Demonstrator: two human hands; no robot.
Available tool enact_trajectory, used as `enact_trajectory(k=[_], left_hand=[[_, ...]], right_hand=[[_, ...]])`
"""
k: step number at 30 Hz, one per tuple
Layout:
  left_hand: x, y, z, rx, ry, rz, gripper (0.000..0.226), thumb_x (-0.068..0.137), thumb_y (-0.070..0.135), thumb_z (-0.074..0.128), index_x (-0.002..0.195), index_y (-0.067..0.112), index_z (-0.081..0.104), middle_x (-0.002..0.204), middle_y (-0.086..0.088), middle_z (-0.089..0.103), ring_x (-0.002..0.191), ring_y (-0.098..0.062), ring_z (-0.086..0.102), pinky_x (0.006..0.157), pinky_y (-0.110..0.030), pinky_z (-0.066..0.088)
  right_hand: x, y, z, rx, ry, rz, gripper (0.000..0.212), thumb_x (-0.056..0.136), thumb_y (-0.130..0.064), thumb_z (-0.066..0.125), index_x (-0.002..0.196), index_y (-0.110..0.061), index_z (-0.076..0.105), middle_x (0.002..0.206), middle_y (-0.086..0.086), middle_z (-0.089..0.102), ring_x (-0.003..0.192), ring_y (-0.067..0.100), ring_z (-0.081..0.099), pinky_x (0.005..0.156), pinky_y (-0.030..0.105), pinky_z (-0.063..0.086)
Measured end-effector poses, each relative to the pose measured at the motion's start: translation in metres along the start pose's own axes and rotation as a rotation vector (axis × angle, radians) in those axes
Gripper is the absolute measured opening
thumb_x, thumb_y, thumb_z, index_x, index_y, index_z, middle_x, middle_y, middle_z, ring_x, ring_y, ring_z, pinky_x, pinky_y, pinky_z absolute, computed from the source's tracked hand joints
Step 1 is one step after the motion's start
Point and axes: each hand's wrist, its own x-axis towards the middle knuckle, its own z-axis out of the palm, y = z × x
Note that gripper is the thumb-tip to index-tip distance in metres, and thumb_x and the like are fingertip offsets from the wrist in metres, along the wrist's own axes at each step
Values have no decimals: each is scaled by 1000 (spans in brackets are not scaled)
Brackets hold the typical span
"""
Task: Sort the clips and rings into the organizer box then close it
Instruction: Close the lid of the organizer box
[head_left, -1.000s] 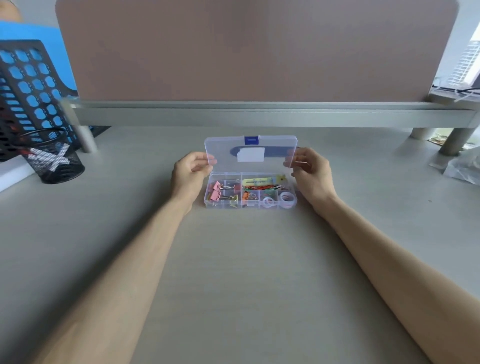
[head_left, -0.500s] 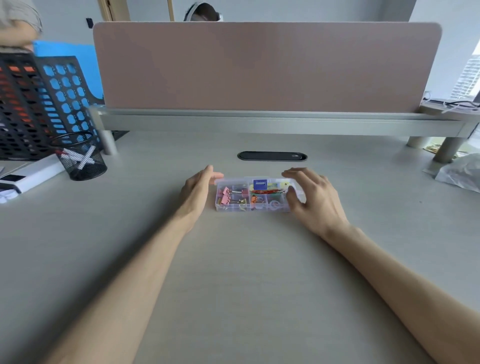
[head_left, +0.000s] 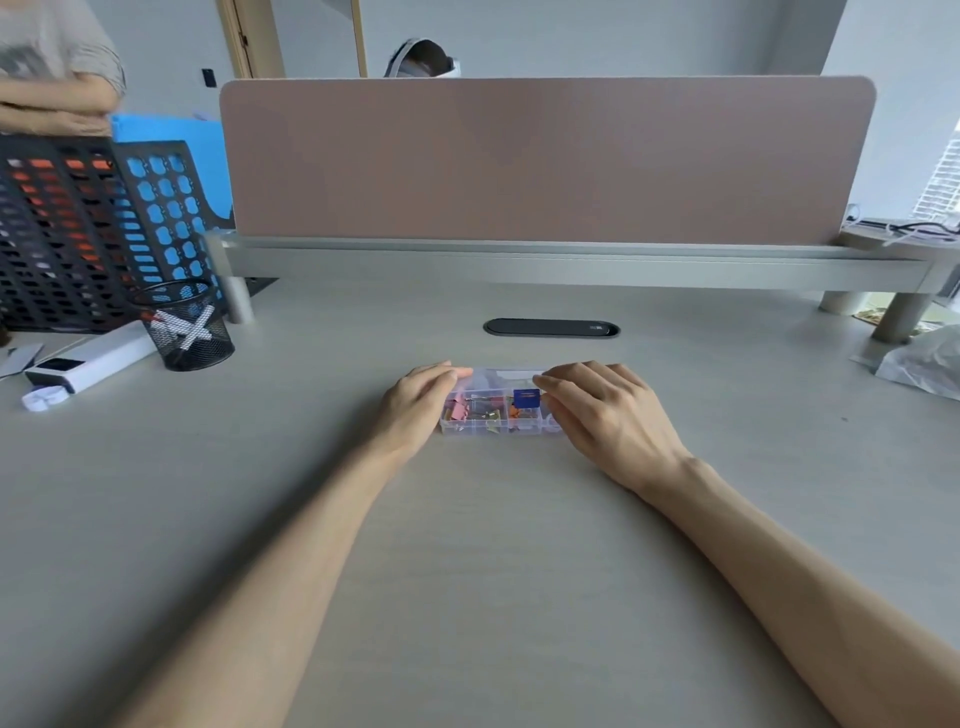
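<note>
A small clear plastic organizer box (head_left: 491, 423) lies on the desk straight ahead, its lid down flat. Through the lid I see pink binder clips (head_left: 458, 410) on the left and orange clips (head_left: 515, 412) in the middle, with a blue label on top. My left hand (head_left: 415, 405) rests against the box's left end, fingers flat over its edge. My right hand (head_left: 602, 415) lies palm down over the box's right part and hides the compartments there.
A black mesh pen cup (head_left: 184, 327) and black file racks (head_left: 78, 234) stand at the left, with a white device (head_left: 88, 364) beside them. A pink divider panel (head_left: 545, 161) closes the back. A black cable slot (head_left: 550, 328) lies behind the box. A plastic bag (head_left: 924, 364) sits far right.
The upright lid has been lowered onto the box. Both hands came down with it, and my right hand has slid further over the top. The camera view has tilted upward.
</note>
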Motion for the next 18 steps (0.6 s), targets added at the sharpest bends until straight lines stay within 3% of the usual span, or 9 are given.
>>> enact_trajectory(k=[8, 13, 18], left_hand=[[1, -1, 2, 26, 22, 27, 32, 98, 17, 42, 112, 20, 70, 129, 5, 57, 118, 0, 46, 95, -14, 29], [1, -3, 1, 37, 24, 28, 32, 98, 18, 41, 113, 20, 70, 132, 5, 57, 119, -1, 46, 96, -15, 29], [3, -7, 2, 76, -5, 57, 35, 96, 9, 41, 110, 23, 70, 138, 4, 50, 126, -4, 43, 100, -17, 28]], right_hand=[[7, -7, 4, 70, -24, -26, 31, 78, -11, 59, 109, -14, 66, 107, -2, 68, 92, 20, 64, 74, 35, 50], [8, -7, 4, 66, -12, -56, 23, 92, -16, 52, 111, -13, 65, 107, -1, 68, 91, 21, 65, 75, 34, 50], [6, -15, -3, 167, -61, 4, 22, 87, -15, 53, 103, -13, 69, 100, -1, 70, 87, 22, 66, 73, 34, 51]])
